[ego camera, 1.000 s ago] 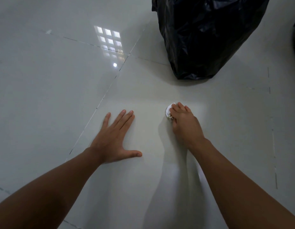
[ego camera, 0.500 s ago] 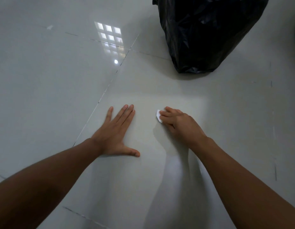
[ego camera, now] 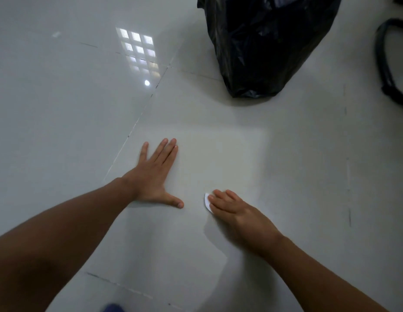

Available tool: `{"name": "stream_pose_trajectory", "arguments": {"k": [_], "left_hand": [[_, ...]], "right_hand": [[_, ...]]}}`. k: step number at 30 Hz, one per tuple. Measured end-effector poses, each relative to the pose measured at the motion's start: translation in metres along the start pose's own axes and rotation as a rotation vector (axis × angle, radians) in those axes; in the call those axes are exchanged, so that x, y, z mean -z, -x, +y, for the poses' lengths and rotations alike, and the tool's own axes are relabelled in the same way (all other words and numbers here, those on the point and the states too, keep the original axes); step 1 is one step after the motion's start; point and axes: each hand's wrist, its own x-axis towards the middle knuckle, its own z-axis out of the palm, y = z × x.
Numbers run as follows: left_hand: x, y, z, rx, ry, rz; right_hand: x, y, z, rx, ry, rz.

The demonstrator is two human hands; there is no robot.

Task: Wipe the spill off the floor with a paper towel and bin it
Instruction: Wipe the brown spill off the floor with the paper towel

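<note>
1. The left hand [ego camera: 154, 176] lies flat on the pale tiled floor [ego camera: 60, 120], palm down, fingers stretched forward and the thumb splayed out to the side; it grips nothing.
2. The right hand [ego camera: 237, 216] rests palm down on the same tile, nearer the camera than the left hand's fingertips, with its fingers [ego camera: 220, 199] laid close together and pointing up and to the left.
3. The paper towel [ego camera: 207, 202] is pressed to the floor beneath those fingers (only a small white edge peeks out at the fingertips, the rest is covered by the hand). The hand presses it down rather than pinching it, as far as can be seen.
4. The towel sits just to the right of the left thumb, apart from it.
5. No wet patch can be made out on the tile around the towel; the glossy surface and the glare make it hard to tell.
6. A black bin bag [ego camera: 263, 46] stands on the floor at the top of the view, well apart from both hands, its bottom resting on the tile.
7. A window reflection [ego camera: 138, 52] shines on the floor to the left of the bag, beside a grout line [ego camera: 137, 120].
8. A dark curved object [ego camera: 385, 64] sits at the right edge; what it is cannot be told.
</note>
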Motion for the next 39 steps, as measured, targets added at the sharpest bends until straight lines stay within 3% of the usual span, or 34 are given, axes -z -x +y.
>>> {"name": "stream_pose_trajectory", "arguments": {"k": [3, 6, 9, 12, 15, 17, 20, 24, 29, 32, 34, 39], "left_hand": [[0.0, 0.0, 0.0, 0.001, 0.019, 0.026], [0.001, -0.001, 0.001, 0.002, 0.014, 0.035], [-0.001, -0.001, 0.001, 0.001, 0.02, 0.045], [-0.003, -0.001, 0.001, -0.004, 0.019, 0.05], [-0.005, 0.001, 0.003, 0.011, 0.044, 0.063], [-0.003, 0.001, 0.003, 0.011, 0.048, 0.06], [-0.002, 0.0, 0.001, 0.015, 0.05, 0.085], [-0.006, 0.0, 0.0, 0.004, 0.034, 0.117], [-0.007, -0.001, 0.0, -0.003, 0.037, 0.121], [-0.008, -0.001, 0.001, -0.004, 0.02, 0.127], [-0.01, 0.0, 0.001, -0.003, 0.012, 0.13], [-0.011, -0.001, 0.002, -0.002, -0.003, 0.156]], "right_hand": [[0.007, 0.03, 0.029, -0.197, 0.038, 0.1], [0.022, 0.026, 0.06, -0.582, 0.082, 0.244], [0.03, -0.014, 0.058, -0.805, -0.01, 0.212], [0.01, -0.028, 0.01, -0.639, -0.041, 0.218], [0.001, 0.018, -0.044, -0.454, -0.052, 0.104], [0.005, 0.045, -0.044, -0.519, 0.018, 0.1], [0.016, 0.044, 0.005, -0.828, 0.094, 0.144], [0.033, 0.001, 0.06, -0.965, -0.059, 0.21], [0.027, -0.078, 0.029, -0.648, -0.155, 0.128], [0.017, -0.059, -0.004, -0.468, -0.08, 0.039], [0.016, -0.03, 0.001, -0.534, 0.009, 0.045], [0.044, -0.004, 0.09, -0.984, 0.055, 0.102]]}}
